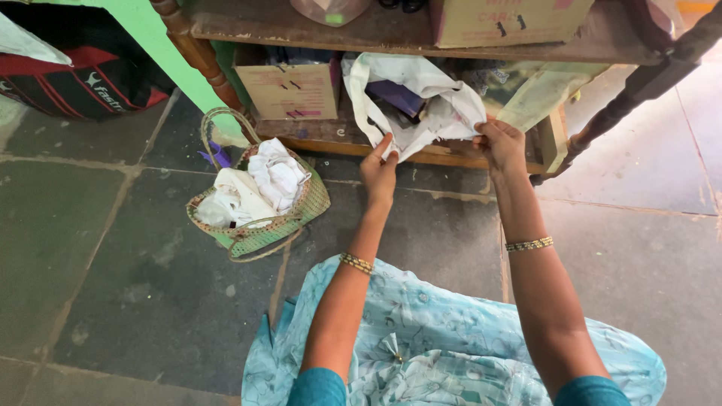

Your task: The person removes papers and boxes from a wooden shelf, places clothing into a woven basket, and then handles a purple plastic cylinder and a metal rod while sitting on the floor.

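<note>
- Left hand (pixel 380 171): raised to the lower shelf (pixel 331 135) of a wooden table (pixel 391 34); thumb and fingers pinch the near edge of a white cloth bag (pixel 421 105).
- Right hand (pixel 502 144): closed on the opposite edge of the same bag, so that the mouth is held apart between both hands.
- White cloth bag: rests on the lower shelf, slumped and crumpled; a dark purple item (pixel 396 96) shows inside.
- Cardboard box (pixel 289 89): stands on the shelf just left of the bag; a second cardboard box (pixel 508 21) sits on the tabletop above.
- Woven green basket (pixel 263 218): on the stone floor (pixel 113 256) to the left of the left hand, apart from it, filled with folded white cloths (pixel 259 188).
- Gold bangles (pixel 529 243): one on each wrist.
- Striped black-and-red bag (pixel 83 71): at the upper left, beside the green wall (pixel 169 45).
</note>
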